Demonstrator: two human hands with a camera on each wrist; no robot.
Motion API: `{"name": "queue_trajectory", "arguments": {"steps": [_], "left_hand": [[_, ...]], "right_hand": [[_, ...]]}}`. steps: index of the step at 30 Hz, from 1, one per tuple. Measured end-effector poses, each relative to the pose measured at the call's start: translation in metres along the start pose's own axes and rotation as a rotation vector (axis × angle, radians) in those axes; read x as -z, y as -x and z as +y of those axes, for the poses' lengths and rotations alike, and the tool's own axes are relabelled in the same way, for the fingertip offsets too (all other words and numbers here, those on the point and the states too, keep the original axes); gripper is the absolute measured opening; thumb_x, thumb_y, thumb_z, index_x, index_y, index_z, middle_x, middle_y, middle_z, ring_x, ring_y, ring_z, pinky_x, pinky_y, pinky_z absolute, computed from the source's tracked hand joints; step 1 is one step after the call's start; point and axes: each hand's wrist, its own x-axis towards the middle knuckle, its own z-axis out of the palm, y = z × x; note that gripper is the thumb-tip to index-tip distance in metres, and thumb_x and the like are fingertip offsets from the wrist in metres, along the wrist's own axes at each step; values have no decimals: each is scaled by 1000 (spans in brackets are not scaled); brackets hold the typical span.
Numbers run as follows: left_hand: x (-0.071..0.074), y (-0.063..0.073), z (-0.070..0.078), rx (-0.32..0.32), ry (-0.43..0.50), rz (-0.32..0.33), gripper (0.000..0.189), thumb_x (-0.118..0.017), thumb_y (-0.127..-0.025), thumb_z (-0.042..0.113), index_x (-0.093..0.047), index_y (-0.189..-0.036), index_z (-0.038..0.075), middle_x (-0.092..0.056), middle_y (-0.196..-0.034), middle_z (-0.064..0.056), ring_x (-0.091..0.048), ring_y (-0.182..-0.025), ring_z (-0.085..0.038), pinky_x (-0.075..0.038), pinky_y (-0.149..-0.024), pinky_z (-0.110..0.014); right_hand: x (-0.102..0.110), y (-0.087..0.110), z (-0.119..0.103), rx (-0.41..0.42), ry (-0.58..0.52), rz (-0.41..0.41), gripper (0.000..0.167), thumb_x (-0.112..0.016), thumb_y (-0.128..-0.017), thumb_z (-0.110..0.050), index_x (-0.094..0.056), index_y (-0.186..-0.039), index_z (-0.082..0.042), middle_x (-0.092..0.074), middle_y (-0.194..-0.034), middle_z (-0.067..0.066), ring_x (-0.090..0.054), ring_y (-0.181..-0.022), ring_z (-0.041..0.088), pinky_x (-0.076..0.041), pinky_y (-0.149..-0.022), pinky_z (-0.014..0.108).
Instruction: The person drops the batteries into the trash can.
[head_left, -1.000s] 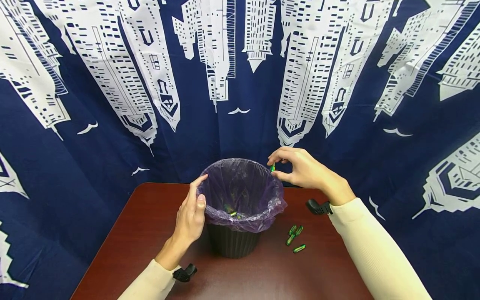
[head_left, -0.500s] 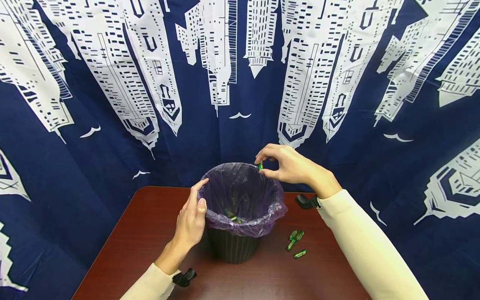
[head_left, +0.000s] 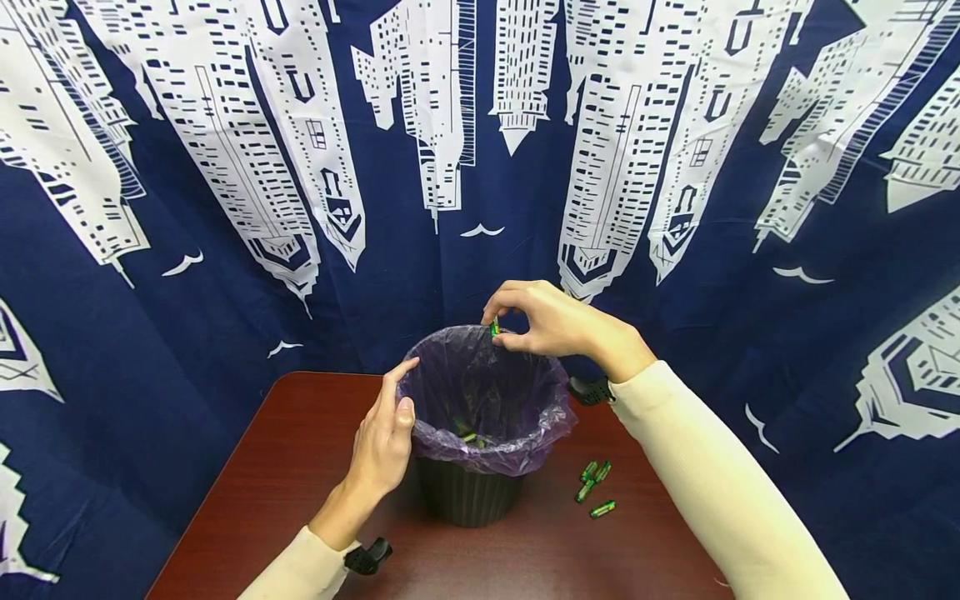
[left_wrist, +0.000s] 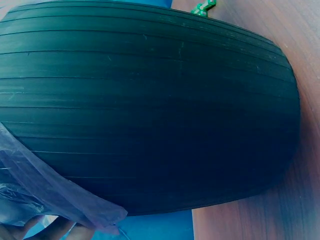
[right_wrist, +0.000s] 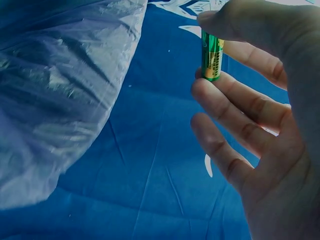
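Thumb and fingertips of my right hand (head_left: 547,318) are pinching a green battery (right_wrist: 212,60), long axis near upright, clear of the purple liner (head_left: 517,454), by the bin's (head_left: 468,496) far rim; my left hand (head_left: 378,437), fingers extended, touches its left side.

A person's left arm (head_left: 300,562) and right arm (head_left: 720,475), sleeved in cream, reach forward. The left hand (head_left: 378,446) points upward, index finger extended past the thumb. Farther out, the right hand (head_left: 553,321) arches inward from a bent wrist, thumb and fingertips pinching, 1 lower finger held apart.
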Motion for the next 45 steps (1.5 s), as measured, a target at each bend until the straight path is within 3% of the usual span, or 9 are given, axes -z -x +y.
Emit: {"name": "queue_trajectory", "arguments": {"steps": [5,7,11,13,16,25,30,39,45], "left_hand": [[0,0,0,13,4,-23,92,-16,-114,86,-50,-175,26,-52,-93,0,-44,-69,-7,-32,-46,-27],[1,0,0,16,7,-39,87,-19,-116,82,-48,-175,25,-63,-105,-5,-54,-75,-13,-43,-50,-31],[7,-3,2,33,15,-91,65,-38,-123,60,-47,-176,24,-69,-159,-14,-79,-117,-37,-69,-86,-60],[11,-5,3,49,24,-133,61,-48,-121,49,-45,-177,23,-55,-179,-15,-72,-143,-47,-63,-107,-75],[17,-8,6,88,26,-210,69,-59,-116,43,-39,-179,25,-47,-185,-13,-58,-162,-49,-53,-120,-81],[28,-19,9,173,-8,-354,95,-68,-108,61,-22,-186,30,-34,-193,-10,-49,-169,-50,-47,-122,-86],[29,-23,9,157,-17,-369,96,-70,-107,62,-24,-185,30,-39,-190,-11,-55,-165,-49,-51,-119,-87],[28,-23,4,134,99,-379,99,-70,-108,58,-19,-185,24,-36,-190,-20,-53,-165,-52,-44,-130,-81],[34,-25,4,172,159,-398,101,-74,-107,53,-17,-186,24,-34,-190,-22,-56,-163,-52,-44,-132,-77]], "right_hand": [[-3,-13,-7,18,4,-45,21,-87,-99,-11,-85,-120,-13,-82,-123,5,-78,-119,28,-65,-111,51],[-5,-18,-9,26,8,-63,21,-87,-99,-11,-85,-121,-13,-81,-123,5,-77,-119,29,-65,-111,50],[-8,-25,-14,23,18,-104,23,-88,-100,-12,-85,-123,-13,-81,-126,5,-77,-120,29,-65,-112,50],[-10,-29,-16,17,20,-128,25,-88,-101,-12,-85,-125,-11,-81,-128,5,-76,-122,29,-64,-113,49],[-14,-34,-19,22,28,-167,28,-87,-101,-13,-85,-129,-9,-81,-132,6,-76,-123,29,-64,-114,48],[-23,-40,-22,33,11,-254,32,-86,-101,-12,-84,-133,-9,-81,-137,8,-78,-127,33,-64,-115,48],[-24,-33,-18,16,-4,-267,37,-90,-100,-15,-84,-136,-9,-79,-145,9,-78,-129,32,-64,-118,51],[-14,-16,-13,-21,-16,-215,35,-89,-100,-16,-85,-134,-11,-80,-141,6,-77,-130,30,-63,-119,53],[-8,-1,-10,-23,-30,-158,32,-90,-99,-15,-86,-131,-12,-81,-139,5,-78,-129,27,-63,-119,51]]}}
